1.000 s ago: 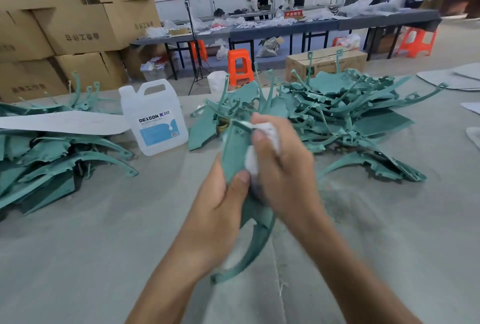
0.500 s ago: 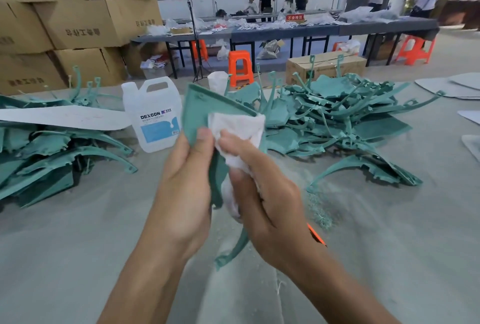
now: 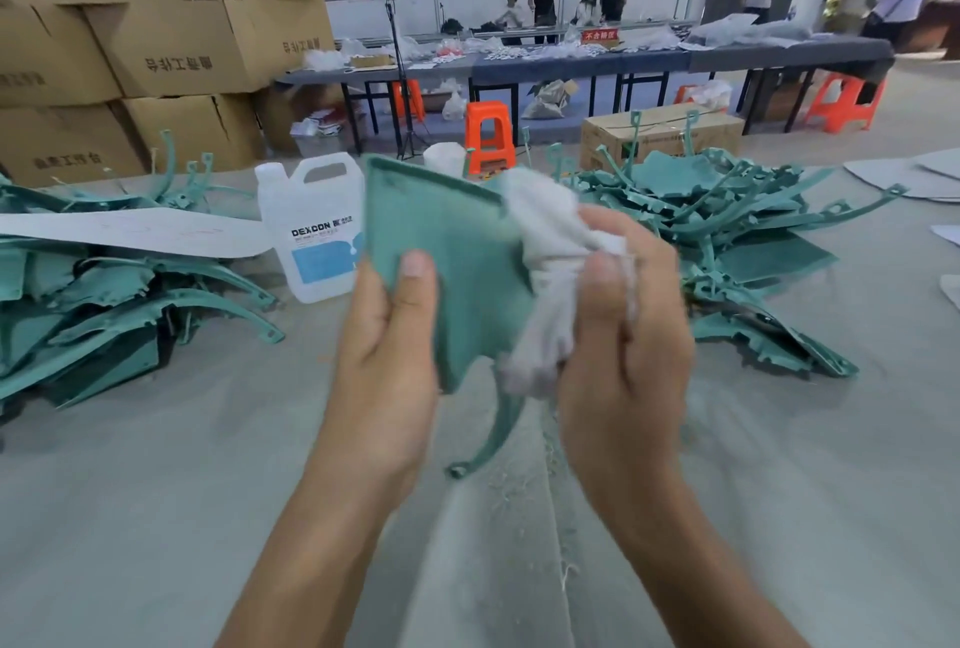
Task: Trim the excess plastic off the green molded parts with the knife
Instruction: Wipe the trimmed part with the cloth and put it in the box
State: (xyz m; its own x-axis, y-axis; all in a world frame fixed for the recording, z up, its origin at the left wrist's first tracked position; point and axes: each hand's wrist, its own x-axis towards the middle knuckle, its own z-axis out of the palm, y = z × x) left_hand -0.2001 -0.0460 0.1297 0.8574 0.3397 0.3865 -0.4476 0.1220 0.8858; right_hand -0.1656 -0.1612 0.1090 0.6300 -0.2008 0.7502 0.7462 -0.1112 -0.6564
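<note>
My left hand (image 3: 384, 351) pinches the green molded part (image 3: 447, 252), held up just right of the white jug (image 3: 311, 232) with its thin tail hanging down, and my right hand (image 3: 623, 372) squeezes a white rag (image 3: 545, 242) against its right edge.

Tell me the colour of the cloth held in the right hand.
White; the cloth shows best in the head view, against the green part.

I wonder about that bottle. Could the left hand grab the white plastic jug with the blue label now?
Probably not yet: the left hand grips the flat green molded plastic part. The white plastic jug stands beyond it, with nothing between.
</note>
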